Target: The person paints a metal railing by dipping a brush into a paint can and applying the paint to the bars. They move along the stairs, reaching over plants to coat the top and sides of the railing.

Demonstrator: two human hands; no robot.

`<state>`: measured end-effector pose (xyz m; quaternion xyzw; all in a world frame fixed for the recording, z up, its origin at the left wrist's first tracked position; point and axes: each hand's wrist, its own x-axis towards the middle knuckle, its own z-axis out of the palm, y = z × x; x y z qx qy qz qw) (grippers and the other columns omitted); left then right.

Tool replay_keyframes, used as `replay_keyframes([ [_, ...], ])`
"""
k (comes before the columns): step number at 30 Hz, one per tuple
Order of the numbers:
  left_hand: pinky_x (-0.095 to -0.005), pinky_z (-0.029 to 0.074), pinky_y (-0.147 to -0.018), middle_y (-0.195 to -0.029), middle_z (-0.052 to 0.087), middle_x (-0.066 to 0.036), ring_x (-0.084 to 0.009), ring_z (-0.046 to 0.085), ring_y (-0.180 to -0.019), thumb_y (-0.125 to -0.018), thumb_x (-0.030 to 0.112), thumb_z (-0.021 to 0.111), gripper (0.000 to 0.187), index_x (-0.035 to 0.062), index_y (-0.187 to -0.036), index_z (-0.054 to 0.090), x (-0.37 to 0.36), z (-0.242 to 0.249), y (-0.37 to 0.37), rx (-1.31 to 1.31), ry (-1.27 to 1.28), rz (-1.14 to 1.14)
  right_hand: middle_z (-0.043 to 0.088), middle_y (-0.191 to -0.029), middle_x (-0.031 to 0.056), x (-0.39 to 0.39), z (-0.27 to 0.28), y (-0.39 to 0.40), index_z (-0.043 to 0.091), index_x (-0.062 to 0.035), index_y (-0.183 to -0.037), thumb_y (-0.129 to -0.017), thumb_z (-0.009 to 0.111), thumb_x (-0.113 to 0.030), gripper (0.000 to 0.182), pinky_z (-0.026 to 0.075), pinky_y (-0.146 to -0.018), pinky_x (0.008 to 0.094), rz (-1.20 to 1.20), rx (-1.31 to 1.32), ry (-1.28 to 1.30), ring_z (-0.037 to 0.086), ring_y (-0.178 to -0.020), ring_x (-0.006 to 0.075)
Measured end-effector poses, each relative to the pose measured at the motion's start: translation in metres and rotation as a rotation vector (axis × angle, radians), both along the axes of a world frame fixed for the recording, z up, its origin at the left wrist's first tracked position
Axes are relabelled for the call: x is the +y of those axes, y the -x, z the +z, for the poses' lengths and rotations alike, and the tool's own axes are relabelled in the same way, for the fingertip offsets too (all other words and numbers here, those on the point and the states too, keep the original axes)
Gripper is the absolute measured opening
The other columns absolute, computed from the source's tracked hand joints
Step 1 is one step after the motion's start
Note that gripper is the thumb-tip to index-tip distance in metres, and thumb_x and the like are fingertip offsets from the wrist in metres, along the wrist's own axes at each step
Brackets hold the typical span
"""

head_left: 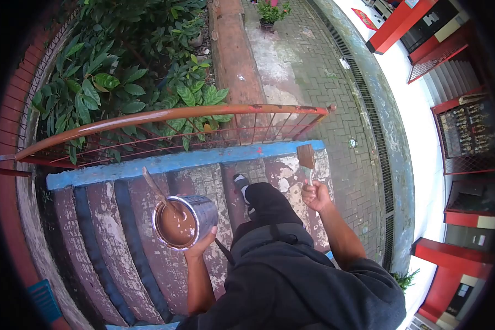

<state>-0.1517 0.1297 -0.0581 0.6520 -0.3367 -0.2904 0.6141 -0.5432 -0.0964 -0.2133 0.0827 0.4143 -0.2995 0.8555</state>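
My left hand [202, 245] is wrapped round the lower side of a paint can [206, 212], which tilts so its mouth faces me. Brown paint [173, 226] fills much of the can, and a wooden stirring stick [158, 187] leans out over its rim. In my right hand [316, 196] is a paintbrush [306, 158], gripped by its handle with the brown bristles pointing up and away. Beyond both hands runs a metal handrail [170, 114], glossy brown along its left part and duller, patchy red-orange toward its right end. The brush is apart from the rail.
Under me are worn steps [104, 220] with peeling paint, bordered by a blue ledge [192, 161]. Leafy plants [93, 93] grow behind the rail. A paved path [346, 137] with a drain grate [363, 93] lies to the right, and a potted plant [267, 23] stands farther off.
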Motion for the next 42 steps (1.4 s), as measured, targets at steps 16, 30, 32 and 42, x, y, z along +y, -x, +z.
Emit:
replay_keyframes([
  [16,-0.0397,0.052,-0.099,-0.128,0.064,-0.01,-0.025,0.063,-0.113,-0.065,0.026,0.099,0.081,0.0014,-0.132,0.061,0.044,-0.036,0.05,-0.145,-0.074,0.09,0.039,-0.062,-0.0046,0.02,0.061,0.021,0.053,-0.0101,-0.094,-0.113,0.035,-0.032,0.034,0.025,-0.042,0.0261,0.032,0.306,0.285,0.028,-0.046,0.0081],
  [30,-0.0439,0.048,-0.11,-0.148,0.049,-0.014,-0.0289,0.054,-0.132,-0.071,0.004,0.088,0.095,-0.001,-0.152,0.04,-0.015,-0.109,0.104,0.099,-0.122,0.13,0.056,-0.066,0.0056,-0.236,-0.123,-0.021,0.055,-0.0049,-0.09,-0.114,0.035,-0.038,0.046,0.04,-0.043,0.0351,0.361,1.194,0.976,0.054,-0.05,0.015],
  [32,-0.0408,0.051,-0.104,-0.136,0.057,-0.011,-0.0258,0.059,-0.122,-0.073,0.007,0.09,0.082,-0.0003,-0.144,0.049,-0.036,-0.11,0.124,0.039,0.002,0.134,0.063,-0.076,0.0175,-0.285,-0.174,-0.031,0.059,-0.0013,-0.092,-0.114,0.033,-0.037,0.049,0.047,-0.057,0.0458,0.389,1.406,1.179,0.062,-0.066,0.032],
  [42,-0.0389,0.053,-0.099,-0.126,0.064,-0.01,-0.0245,0.064,-0.113,-0.074,0.011,0.091,0.072,0.0002,-0.137,0.056,-0.098,-0.142,0.216,-0.051,0.132,0.184,0.069,-0.093,0.0348,-0.29,-0.227,-0.034,0.063,0.0035,-0.101,-0.112,0.036,-0.038,0.05,0.049,-0.083,0.0626,0.376,1.562,1.278,0.066,-0.093,0.0556],
])
